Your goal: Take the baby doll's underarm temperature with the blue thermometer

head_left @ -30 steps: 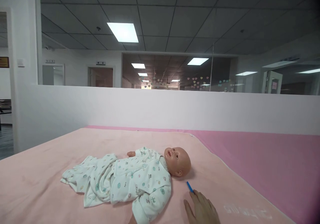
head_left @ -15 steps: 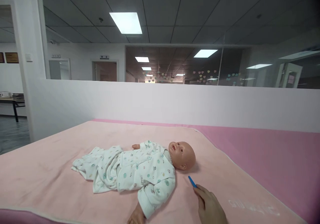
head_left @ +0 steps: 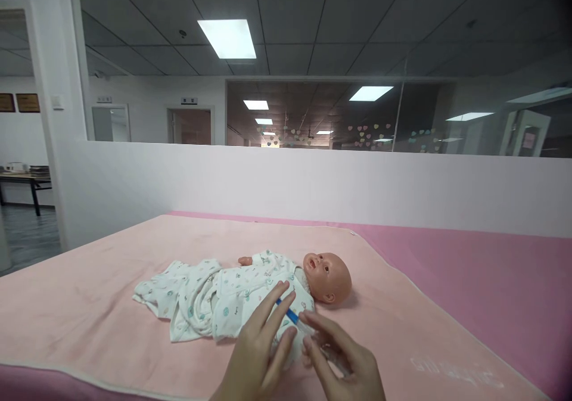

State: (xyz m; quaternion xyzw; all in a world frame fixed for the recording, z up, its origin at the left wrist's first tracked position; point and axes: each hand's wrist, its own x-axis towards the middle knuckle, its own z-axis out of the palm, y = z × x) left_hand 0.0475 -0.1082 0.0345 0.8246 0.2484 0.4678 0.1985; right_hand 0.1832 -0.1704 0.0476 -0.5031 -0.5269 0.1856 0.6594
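A baby doll [head_left: 328,277] in a white patterned suit [head_left: 214,297] lies on its back on a peach blanket [head_left: 89,311], head to the right. Both my hands are raised in front of its near arm. My right hand [head_left: 344,359] pinches a thin stick with a blue tip [head_left: 290,314], which looks like a thermometer. My left hand [head_left: 261,353] meets it from the left, fingers stretched out and touching the blue end. The doll's near sleeve is partly hidden behind my hands.
The blanket covers a pink bed surface [head_left: 482,282] that extends to the right. A low white partition wall [head_left: 313,186] runs behind the bed. Beyond it is an office with glass walls; a table [head_left: 22,180] stands far left.
My right hand lifted the blue-tipped stick off the blanket and moved left over the doll's arm. My left hand came up into view and joined it.
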